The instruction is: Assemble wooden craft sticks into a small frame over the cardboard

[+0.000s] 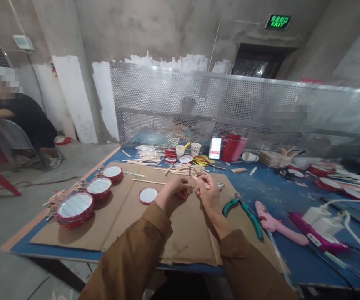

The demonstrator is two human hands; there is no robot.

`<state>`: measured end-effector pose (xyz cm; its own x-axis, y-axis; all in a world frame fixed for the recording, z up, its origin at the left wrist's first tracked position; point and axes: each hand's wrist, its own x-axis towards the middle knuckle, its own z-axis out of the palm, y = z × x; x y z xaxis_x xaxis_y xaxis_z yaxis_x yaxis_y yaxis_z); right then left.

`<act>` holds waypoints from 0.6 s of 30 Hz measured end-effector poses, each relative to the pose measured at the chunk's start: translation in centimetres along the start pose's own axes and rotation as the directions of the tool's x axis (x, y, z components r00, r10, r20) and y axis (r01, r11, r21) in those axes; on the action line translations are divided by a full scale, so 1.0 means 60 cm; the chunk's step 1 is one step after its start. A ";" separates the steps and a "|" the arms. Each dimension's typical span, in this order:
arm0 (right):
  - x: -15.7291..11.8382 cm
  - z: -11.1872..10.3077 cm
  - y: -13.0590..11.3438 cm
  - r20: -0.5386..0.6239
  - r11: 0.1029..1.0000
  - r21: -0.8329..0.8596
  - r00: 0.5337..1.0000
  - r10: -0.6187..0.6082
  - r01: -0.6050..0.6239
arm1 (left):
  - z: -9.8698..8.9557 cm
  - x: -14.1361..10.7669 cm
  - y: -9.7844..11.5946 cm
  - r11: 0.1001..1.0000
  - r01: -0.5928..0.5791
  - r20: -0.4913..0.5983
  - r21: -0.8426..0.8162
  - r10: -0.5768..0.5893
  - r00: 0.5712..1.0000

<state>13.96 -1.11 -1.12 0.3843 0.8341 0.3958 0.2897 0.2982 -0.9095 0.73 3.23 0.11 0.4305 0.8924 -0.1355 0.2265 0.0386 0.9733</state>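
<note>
Brown-sleeved forearms (130,250) reach over a flat tan cardboard sheet (186,237); above its middle, the right hand (206,191) pinches a thin wooden stick (195,179), while the curled left hand (176,189) sits just beside it, its hold unclear.

I see a thin, pale wooden craft stick (195,179), short and unpainted, pinched in the curled fingertips of my right hand (208,191), lying nearly level and angled away from me, its far end just beside my left hand (175,189).
</note>
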 end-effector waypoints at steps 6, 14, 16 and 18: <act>0.000 -0.001 -0.004 0.061 1.000 -0.003 0.998 -0.018 0.018 | -0.002 0.002 -0.004 1.000 -0.022 -0.001 -0.011 0.022 1.000; 0.000 -0.001 0.000 0.080 0.998 -0.044 0.996 -0.031 0.035 | 0.000 0.004 -0.006 1.000 -0.014 0.015 -0.014 0.014 1.000; 0.000 -0.002 0.002 0.048 0.999 -0.051 0.999 -0.017 0.019 | -0.001 0.002 -0.004 1.000 -0.013 0.021 -0.021 0.014 1.000; 0.000 -0.001 0.004 0.018 0.999 -0.042 1.000 0.006 -0.005 | -0.001 0.002 -0.003 1.000 -0.008 0.020 -0.016 0.009 1.000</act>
<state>14.08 -1.03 -1.31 0.3700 0.8439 0.3884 0.3242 0.2745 -0.9053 0.70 3.32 -0.07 0.4502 0.8833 -0.1307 0.2086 0.0383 0.9772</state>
